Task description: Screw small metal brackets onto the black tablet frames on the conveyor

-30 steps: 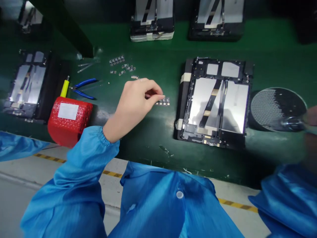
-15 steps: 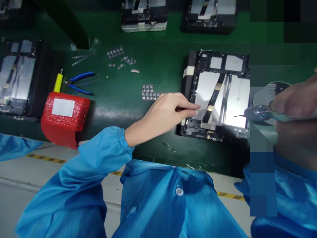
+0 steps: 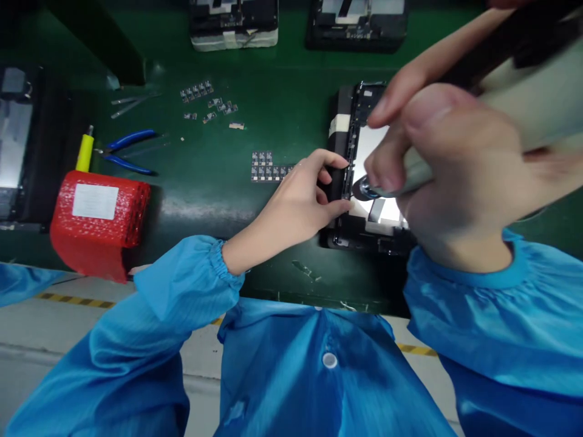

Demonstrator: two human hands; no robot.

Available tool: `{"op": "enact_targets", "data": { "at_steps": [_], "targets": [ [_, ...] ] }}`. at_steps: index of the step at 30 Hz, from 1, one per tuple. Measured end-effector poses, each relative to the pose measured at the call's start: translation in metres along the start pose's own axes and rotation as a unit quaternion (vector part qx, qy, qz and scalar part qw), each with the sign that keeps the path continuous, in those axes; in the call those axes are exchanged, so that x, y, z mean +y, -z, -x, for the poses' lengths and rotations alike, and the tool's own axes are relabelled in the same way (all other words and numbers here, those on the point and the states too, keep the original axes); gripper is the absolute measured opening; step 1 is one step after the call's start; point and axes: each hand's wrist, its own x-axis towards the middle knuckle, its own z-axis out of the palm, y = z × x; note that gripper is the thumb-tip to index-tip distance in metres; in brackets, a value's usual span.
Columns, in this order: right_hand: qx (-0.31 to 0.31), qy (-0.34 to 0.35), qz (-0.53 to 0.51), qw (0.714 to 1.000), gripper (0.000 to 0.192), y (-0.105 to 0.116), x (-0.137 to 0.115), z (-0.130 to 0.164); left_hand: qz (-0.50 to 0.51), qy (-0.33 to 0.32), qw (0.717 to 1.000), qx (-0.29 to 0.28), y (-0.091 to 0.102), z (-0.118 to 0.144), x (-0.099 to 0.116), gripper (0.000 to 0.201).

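Observation:
My left hand (image 3: 306, 191) reaches to the left edge of an opened tablet (image 3: 364, 145), black-framed with a silvery inside, lying on a dark stack. Its thumb and index fingertip rest on that edge, spread apart. My right hand (image 3: 460, 176), blurred and close to the camera, grips an electric screwdriver (image 3: 371, 189). The tool slants down to the left, its nose at the tablet's edge between the left thumb and index finger. Skin like a long finger stretches above it from the upper right; whose it is, I cannot tell. The tablet's right part is hidden.
Small circuit boards (image 3: 262, 167) lie left of the tablet, several more (image 3: 197, 91) farther back. Blue-handled pliers (image 3: 132, 141), a yellow-handled tool (image 3: 84, 153) and a red bubble-wrap roll (image 3: 98, 224) are at left. More device stacks (image 3: 234, 24) stand behind; a green post (image 3: 104, 42) rises.
My right hand has swung left with the screwdriver, over the tablet to its left edge. My left thumb and index finger have parted and moved back to that edge. The view has shifted slightly.

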Motion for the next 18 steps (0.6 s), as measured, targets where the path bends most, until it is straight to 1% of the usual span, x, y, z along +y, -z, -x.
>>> {"op": "enact_targets", "data": {
  "at_steps": [2, 4, 8, 10, 12, 14, 16, 17, 18],
  "targets": [
    [-0.004, -0.007, 0.002, 1.000, 0.060, -0.010, 0.000, 0.002, 0.010, -0.008, 1.000, -0.002, -0.001, 0.001, 0.000, 0.040],
    [-0.013, -0.017, 0.003, 1.000, 0.070, -0.015, 0.005, 0.001, 0.018, -0.012, 1.000, -0.003, -0.001, 0.003, 0.002, 0.038],
    [-0.017, -0.031, 0.008, 0.999, 0.073, -0.015, 0.018, -0.006, 0.032, -0.004, 0.999, -0.011, 0.000, 0.005, 0.007, 0.037],
    [-0.010, -0.018, 0.017, 1.000, 0.072, -0.016, 0.024, -0.011, 0.034, -0.003, 0.999, -0.012, 0.000, 0.005, 0.008, 0.036],
    [0.010, 0.029, 0.032, 0.999, 0.067, -0.020, 0.029, -0.017, 0.033, -0.003, 0.999, -0.012, 0.000, 0.005, 0.008, 0.035],
    [0.037, 0.118, 0.021, 0.992, 0.060, -0.026, 0.033, -0.023, 0.035, -0.001, 0.999, -0.013, -0.001, 0.005, 0.009, 0.033],
    [0.048, 0.198, -0.010, 0.979, 0.049, -0.028, 0.036, -0.026, 0.039, 0.000, 0.999, -0.014, -0.001, 0.006, 0.009, 0.032],
    [0.052, 0.210, -0.017, 0.976, 0.045, -0.026, 0.037, -0.026, 0.041, -0.001, 0.999, -0.013, -0.002, 0.007, 0.009, 0.032],
    [0.044, 0.190, -0.010, 0.981, 0.044, -0.022, 0.038, -0.024, 0.041, -0.002, 0.999, -0.011, -0.002, 0.007, 0.008, 0.033]
  ]
}}
